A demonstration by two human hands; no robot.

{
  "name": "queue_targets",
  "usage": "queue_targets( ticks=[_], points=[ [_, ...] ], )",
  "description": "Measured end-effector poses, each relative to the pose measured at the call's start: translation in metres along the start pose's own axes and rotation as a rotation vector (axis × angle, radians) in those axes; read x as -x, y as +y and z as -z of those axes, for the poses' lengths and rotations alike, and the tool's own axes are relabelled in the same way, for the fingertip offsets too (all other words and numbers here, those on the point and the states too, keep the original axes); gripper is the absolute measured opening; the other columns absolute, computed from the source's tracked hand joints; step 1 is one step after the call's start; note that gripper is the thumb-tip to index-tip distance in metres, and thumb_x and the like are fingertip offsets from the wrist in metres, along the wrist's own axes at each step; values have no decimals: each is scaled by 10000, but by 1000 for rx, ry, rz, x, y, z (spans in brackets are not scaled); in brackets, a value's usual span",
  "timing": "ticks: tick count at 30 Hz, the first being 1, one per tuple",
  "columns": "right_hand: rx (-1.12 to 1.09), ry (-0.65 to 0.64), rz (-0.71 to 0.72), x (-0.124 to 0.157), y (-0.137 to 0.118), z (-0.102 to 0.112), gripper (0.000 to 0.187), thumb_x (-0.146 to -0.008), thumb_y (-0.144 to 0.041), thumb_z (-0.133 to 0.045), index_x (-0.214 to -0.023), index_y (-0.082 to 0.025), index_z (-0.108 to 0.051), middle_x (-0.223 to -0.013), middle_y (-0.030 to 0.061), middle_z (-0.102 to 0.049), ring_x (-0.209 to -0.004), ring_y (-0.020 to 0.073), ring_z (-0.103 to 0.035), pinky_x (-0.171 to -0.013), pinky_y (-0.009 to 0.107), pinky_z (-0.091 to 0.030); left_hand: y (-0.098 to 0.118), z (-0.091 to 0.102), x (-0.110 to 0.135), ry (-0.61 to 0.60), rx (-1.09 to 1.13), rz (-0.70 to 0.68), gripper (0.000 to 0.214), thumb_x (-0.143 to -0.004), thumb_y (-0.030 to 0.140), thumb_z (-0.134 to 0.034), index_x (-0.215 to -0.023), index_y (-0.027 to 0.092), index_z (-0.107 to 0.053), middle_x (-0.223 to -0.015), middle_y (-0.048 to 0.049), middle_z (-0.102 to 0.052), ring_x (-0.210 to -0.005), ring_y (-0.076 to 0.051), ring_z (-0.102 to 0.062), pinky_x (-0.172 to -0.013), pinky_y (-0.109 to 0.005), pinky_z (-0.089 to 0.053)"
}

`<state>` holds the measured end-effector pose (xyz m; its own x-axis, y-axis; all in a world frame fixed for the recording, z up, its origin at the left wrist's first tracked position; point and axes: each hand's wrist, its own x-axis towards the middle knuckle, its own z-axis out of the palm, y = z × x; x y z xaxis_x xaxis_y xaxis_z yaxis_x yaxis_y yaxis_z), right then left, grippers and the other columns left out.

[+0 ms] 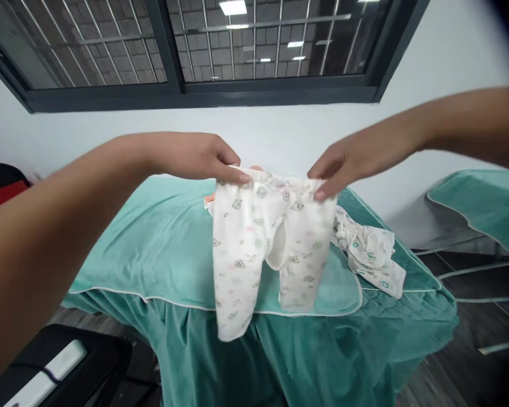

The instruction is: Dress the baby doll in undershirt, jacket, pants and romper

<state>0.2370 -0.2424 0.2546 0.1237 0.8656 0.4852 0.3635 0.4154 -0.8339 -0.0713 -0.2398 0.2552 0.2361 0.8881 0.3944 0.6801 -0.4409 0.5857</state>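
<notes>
A small pair of white baby pants (240, 243) with a faint printed pattern hangs upright in front of me, legs down, with an opening at the crotch. My left hand (207, 158) pinches one end of the waistband, thumb in front. At the other end, my right hand (343, 164) grips the waistband between thumb and fingers. Behind the pants, small skin-coloured parts of something with a white edge (209, 203) peek out; most of it is hidden. Crumpled white printed baby clothes (371, 254) lie to the right, touching neither hand.
A bed with a teal cover (152, 237) stands against the white wall under a barred window (263, 45). At lower left, a white bar-shaped object (48, 376) rests on a black seat (97, 362). Another teal-covered piece of furniture (487, 198) is at right.
</notes>
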Motion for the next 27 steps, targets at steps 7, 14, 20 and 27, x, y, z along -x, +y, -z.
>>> queue_targets(
  ticks=[7,14,20,27],
  points=[
    [-118,-772,-67,33,21,-37,291,-775,-412,-782,-774,-145,-665,-850,-1,-676,-857,167,-682,-728,343,-577,-6,-48,22,141,227,-67,325,-825,489,-666,-921,182,-623,-849,-11,-591,-1008,-249,-651,-844,-354,-508],
    [-454,-538,41,33,39,-121,266,-889,-467,-655,-934,-209,-604,-926,10,-638,-858,151,-650,-790,342,-560,-62,-121,45,67,597,67,497,-745,472,-754,-1138,191,-638,-1079,-77,-698,-1008,-261,-663,-874,-384,-539],
    [-183,-526,12,12,106,-168,580,-845,-371,-635,-1397,-284,-481,-1260,65,-589,-1061,218,-626,-889,398,-537,-146,-138,52,250,337,460,335,-792,314,-607,-1081,163,-686,-1025,-77,-746,-910,-251,-691,-757,-334,-547],
    [563,-351,-2,-47,230,-208,844,-831,-488,-615,-1524,-122,-303,-1530,218,-371,-1442,400,-307,-1172,564,-271,-193,-173,29,124,77,394,374,-832,278,-592,-1179,157,-656,-1286,-138,-648,-1264,-287,-558,-1064,-394,-439]
  ],
)
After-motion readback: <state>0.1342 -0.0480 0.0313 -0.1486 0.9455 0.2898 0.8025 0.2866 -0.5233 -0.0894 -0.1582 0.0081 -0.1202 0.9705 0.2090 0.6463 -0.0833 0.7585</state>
